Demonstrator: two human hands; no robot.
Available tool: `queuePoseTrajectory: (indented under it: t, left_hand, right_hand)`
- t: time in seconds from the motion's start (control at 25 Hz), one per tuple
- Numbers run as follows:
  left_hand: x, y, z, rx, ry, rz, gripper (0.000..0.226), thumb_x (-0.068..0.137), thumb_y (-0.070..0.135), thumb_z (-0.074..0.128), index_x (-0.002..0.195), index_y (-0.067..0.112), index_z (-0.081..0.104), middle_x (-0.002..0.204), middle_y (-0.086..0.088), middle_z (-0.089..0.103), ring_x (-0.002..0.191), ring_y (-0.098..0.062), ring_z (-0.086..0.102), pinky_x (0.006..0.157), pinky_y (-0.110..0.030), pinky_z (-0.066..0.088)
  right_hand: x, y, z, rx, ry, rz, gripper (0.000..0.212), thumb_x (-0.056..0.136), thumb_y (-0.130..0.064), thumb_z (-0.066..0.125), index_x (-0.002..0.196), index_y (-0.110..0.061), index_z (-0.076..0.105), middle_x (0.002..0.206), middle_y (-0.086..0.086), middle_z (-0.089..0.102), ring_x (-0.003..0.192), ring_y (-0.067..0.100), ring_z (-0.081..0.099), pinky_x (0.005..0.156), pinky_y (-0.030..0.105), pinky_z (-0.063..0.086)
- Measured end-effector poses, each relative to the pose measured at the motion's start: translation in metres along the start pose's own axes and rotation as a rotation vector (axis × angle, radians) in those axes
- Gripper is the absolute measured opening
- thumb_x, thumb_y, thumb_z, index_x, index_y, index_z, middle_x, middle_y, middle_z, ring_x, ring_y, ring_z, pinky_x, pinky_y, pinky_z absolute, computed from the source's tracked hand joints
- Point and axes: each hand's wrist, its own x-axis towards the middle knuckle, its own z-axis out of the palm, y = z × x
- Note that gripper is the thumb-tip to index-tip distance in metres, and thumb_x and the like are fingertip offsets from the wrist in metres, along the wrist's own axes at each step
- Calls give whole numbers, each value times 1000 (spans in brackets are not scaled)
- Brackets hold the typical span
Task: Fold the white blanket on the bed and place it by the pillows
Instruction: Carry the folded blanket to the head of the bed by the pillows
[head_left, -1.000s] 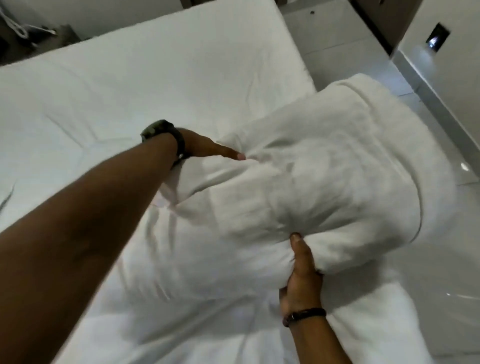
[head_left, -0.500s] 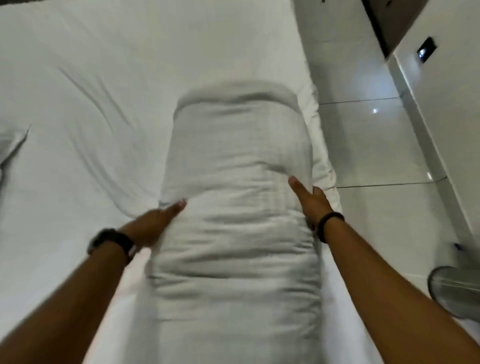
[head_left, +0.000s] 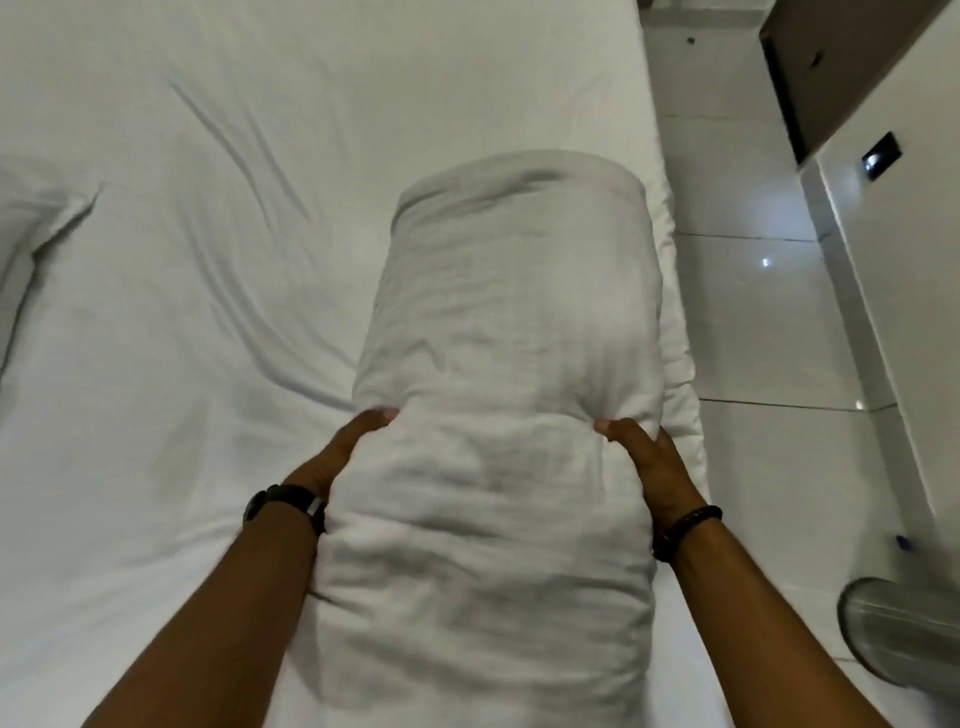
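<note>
The white blanket (head_left: 498, 395) is folded into a long thick bundle that runs away from me along the right side of the bed (head_left: 218, 270). My left hand (head_left: 337, 452) grips its left flank, thumb pressed into the fabric. My right hand (head_left: 649, 462) grips the right flank the same way. Both squeeze the bundle near its middle. A pillow corner (head_left: 36, 228) shows at the left edge.
The bed's right edge lies just beyond the bundle, with glossy white floor tiles (head_left: 769, 364) past it. A white wall with a dark switch plate (head_left: 880, 156) rises at the right. A round metal object (head_left: 904, 629) stands at the lower right.
My hands went from resting flat on the bundle's sides to clamping into it. The view has come closer to the blanket.
</note>
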Motion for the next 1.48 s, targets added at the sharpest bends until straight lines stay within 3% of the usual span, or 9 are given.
queuePoseTrajectory:
  t: [0.16, 0.28, 0.48, 0.64, 0.8, 0.88, 1.08, 1.28, 1.48]
  left_hand:
    - [-83, 17, -36, -136, 56, 29, 13, 65, 21, 71, 72, 17, 81, 73, -7, 76, 61, -19, 72, 51, -26, 57]
    - [-150, 33, -68, -125, 107, 111, 21, 77, 26, 61, 74, 23, 82, 75, -4, 77, 64, -17, 73, 51, -26, 57]
    - [-285, 44, -177, -152, 231, 219, 25, 84, 31, 59, 73, 26, 81, 74, 2, 77, 63, -12, 73, 48, -20, 54]
    - [-385, 42, -303, -202, 257, 295, 25, 75, 36, 68, 88, 20, 81, 92, -9, 77, 77, -22, 74, 61, -29, 59]
    - [-481, 59, -437, -209, 292, 382, 27, 76, 35, 67, 92, 18, 80, 92, -9, 77, 78, -21, 74, 62, -29, 59]
    - [-517, 77, -496, -196, 336, 419, 32, 73, 34, 68, 99, 15, 74, 90, -9, 77, 74, -21, 74, 60, -28, 59]
    - [-563, 131, -633, -112, 391, 482, 23, 78, 38, 70, 89, 21, 80, 88, -4, 78, 72, -17, 74, 62, -26, 59]
    - [-564, 201, -779, -15, 487, 528, 26, 87, 35, 58, 82, 24, 80, 82, 1, 77, 70, -14, 73, 60, -24, 57]
    - [-565, 284, -936, 24, 538, 457, 25, 87, 38, 60, 82, 25, 80, 81, 2, 77, 71, -13, 73, 62, -24, 58]
  right_hand:
    - [-61, -24, 37, 20, -26, -83, 27, 88, -12, 62, 114, -5, 66, 111, 14, 72, 101, 30, 69, 81, 38, 55]
    - [-109, -41, 91, 4, -63, -157, 27, 88, -8, 60, 112, 2, 66, 108, 14, 72, 98, 27, 69, 77, 32, 56]
    - [-197, -41, 217, -51, -214, -252, 14, 88, -8, 57, 84, -13, 70, 76, -3, 73, 70, 12, 68, 58, 20, 52]
    - [-268, -11, 348, -60, -304, -327, 14, 88, -12, 60, 80, -18, 70, 79, -3, 72, 76, 14, 67, 66, 24, 52]
    - [-334, 20, 494, -20, -439, -322, 19, 89, -9, 54, 96, -17, 71, 96, 1, 71, 92, 22, 64, 90, 38, 47]
    - [-358, 25, 561, -10, -487, -334, 17, 85, -15, 58, 93, -19, 72, 96, 1, 72, 92, 21, 65, 90, 39, 47]
    - [-374, 30, 721, 35, -584, -370, 24, 69, -31, 67, 89, -19, 72, 92, 1, 71, 90, 22, 65, 86, 38, 47]
    - [-338, 47, 894, 97, -633, -337, 14, 81, -22, 64, 92, -14, 68, 90, 1, 69, 90, 21, 63, 85, 36, 49]
    - [-315, 52, 1069, 116, -586, -294, 17, 78, -21, 63, 62, -25, 61, 61, -11, 61, 60, 5, 59, 59, 20, 48]
